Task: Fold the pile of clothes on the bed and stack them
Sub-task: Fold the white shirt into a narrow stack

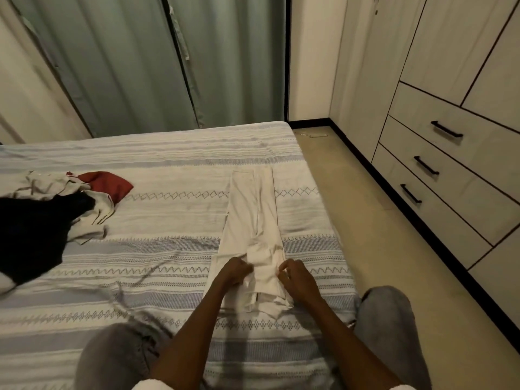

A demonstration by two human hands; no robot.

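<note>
In the head view, a pair of cream trousers (253, 229) lies lengthwise just right of the frame's centre on the striped bed (168, 249), legs laid one over the other and pointing toward the top of the frame. It looks set out flat and narrow so it can be folded end to end. The left hand (233, 273) pinches the near left edge of the cloth, and the right hand (295, 280) pinches the near right edge; both fingers are closed on fabric, probably to lift that end and carry it up over the legs.

At the left edge of the frame waits the pile of clothes (50, 218), well apart from the trousers and out of the working space. In it at least three pieces can be told: one black, one red, one or more pale and crumpled; the exact count is unclear. One pair of trousers, two hands, no finished stack in sight. The task seems early on.
</note>
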